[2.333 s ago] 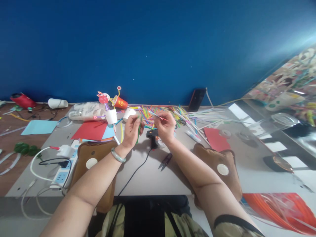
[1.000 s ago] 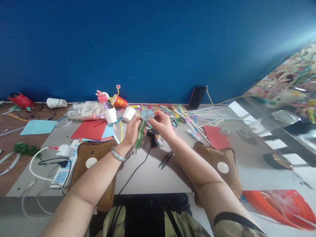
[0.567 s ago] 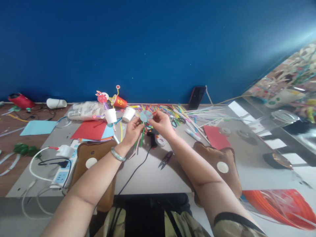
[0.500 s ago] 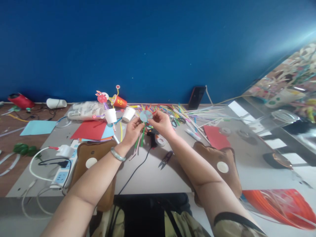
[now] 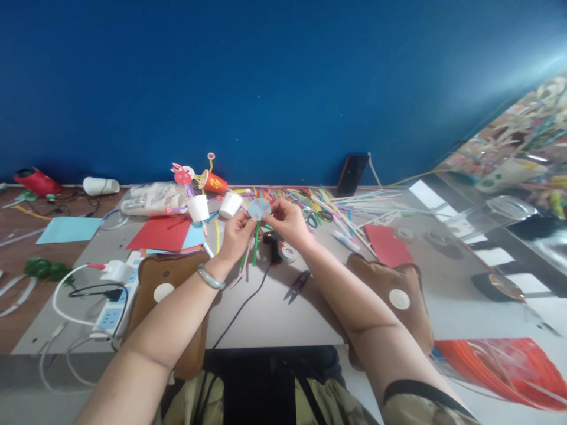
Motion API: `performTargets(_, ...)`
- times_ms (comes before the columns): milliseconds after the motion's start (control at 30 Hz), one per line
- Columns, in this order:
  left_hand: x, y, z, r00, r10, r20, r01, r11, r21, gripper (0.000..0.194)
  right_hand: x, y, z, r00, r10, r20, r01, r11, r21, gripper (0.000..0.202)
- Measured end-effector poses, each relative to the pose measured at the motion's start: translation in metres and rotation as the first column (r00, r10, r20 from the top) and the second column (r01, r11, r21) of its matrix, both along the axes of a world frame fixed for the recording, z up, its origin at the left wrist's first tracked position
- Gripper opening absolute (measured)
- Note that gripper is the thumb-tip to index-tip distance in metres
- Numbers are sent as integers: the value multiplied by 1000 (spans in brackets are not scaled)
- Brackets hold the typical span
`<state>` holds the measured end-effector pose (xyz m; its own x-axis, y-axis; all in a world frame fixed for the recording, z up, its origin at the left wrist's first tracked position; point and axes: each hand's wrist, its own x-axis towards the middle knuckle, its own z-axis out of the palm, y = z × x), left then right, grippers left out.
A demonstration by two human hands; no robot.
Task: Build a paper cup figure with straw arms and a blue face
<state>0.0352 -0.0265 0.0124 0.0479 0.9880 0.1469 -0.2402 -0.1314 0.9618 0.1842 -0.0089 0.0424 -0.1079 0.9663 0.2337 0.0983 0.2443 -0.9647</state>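
Between my hands, above the middle of the table, is a pale blue paper disc [image 5: 259, 208] with faint pinkish marks. My left hand [image 5: 237, 233] pinches its lower left edge, thumb and fingers pressed together. On the opposite edge my right hand [image 5: 287, 221] grips it the same way. A green stem [image 5: 256, 245], like a straw or pipe cleaner, hangs below the disc; how it joins is hidden. Behind my left fingers are thin pinkish sticks. A black glue gun [image 5: 273, 248] with a cord lies just under my right hand, beside a tape roll [image 5: 289, 252].
Thread snips [image 5: 299, 285] lie in front of my right forearm. Colourful pipe cleaners [image 5: 319, 203] spread along the wall. White paper cups [image 5: 197, 208], red paper [image 5: 162, 233] and a power strip [image 5: 116, 304] are at left. Brown cushions [image 5: 394, 283] lie under both arms; a phone [image 5: 353, 175] leans on the wall.
Two pale discs that showed side by side, partly overlapping, now appear as one round shape. My right hand has shifted slightly left; my left hand stays nearly in place.
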Motion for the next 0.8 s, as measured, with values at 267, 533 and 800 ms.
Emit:
performTargets(267, 1, 2, 1, 999, -42, 22, 43, 999, -27, 24, 0, 3, -1, 998, 31, -63, -32, 999, -20, 39)
performTargets(533, 2, 3, -1, 996, -61, 67, 67, 994, -88, 37, 8, 10, 0, 995, -74, -60, 77, 995, 66, 34)
performTargets(800, 1, 4, -3, 995, -80, 63, 86, 992, -97, 42, 16, 10, 4, 998, 25, -49, -25, 1000, 1, 33)
